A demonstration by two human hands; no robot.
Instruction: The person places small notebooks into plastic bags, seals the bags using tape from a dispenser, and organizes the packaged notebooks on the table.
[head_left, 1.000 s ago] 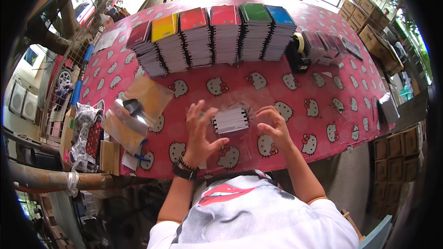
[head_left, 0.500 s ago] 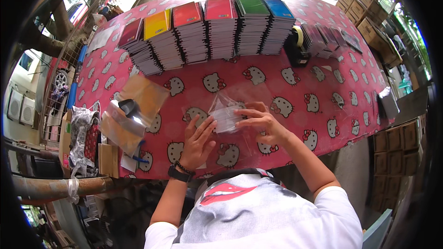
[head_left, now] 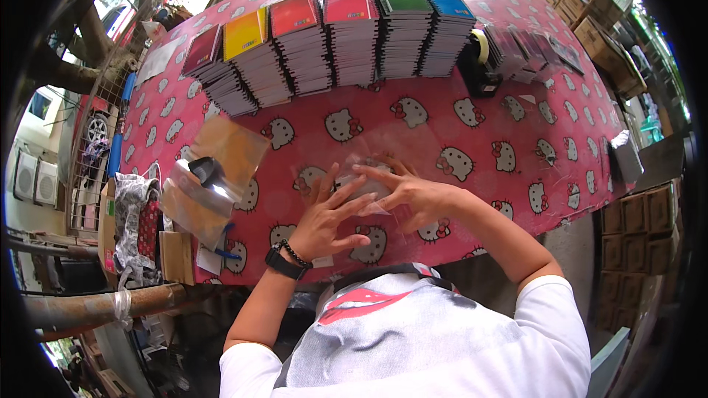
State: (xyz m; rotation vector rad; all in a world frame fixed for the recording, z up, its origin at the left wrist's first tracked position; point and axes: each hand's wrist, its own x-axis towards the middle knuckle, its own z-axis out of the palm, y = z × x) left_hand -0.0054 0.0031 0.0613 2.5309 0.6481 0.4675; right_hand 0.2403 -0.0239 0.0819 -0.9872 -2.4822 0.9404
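Note:
On the pink table (head_left: 435, 121), a small pale bundle in clear plastic film (head_left: 360, 184) lies in front of me, mostly covered by my hands. My left hand (head_left: 327, 220) rests on its near left side, fingers spread and stretched out. Coming from the right, my right hand (head_left: 408, 193) reaches across the film with its fingers extended flat, some overlapping the left fingertips. Neither hand is closed around anything. What is inside the film cannot be made out.
Stacked spiral notebooks (head_left: 350, 44) form a row across the far side. A black tape dispenser (head_left: 478, 77) and wrapped packs (head_left: 520, 51) stand right of them. At left lie amber-looking clear sheets (head_left: 228, 144), a dark object (head_left: 204, 170) and a blue pen (head_left: 223, 253). Cardboard boxes (head_left: 638, 221) are stacked at right.
My right hand has moved left over the plastic-wrapped bundle. My left fingers have spread wider, and the two hands now overlap, hiding more of the pale bundle.

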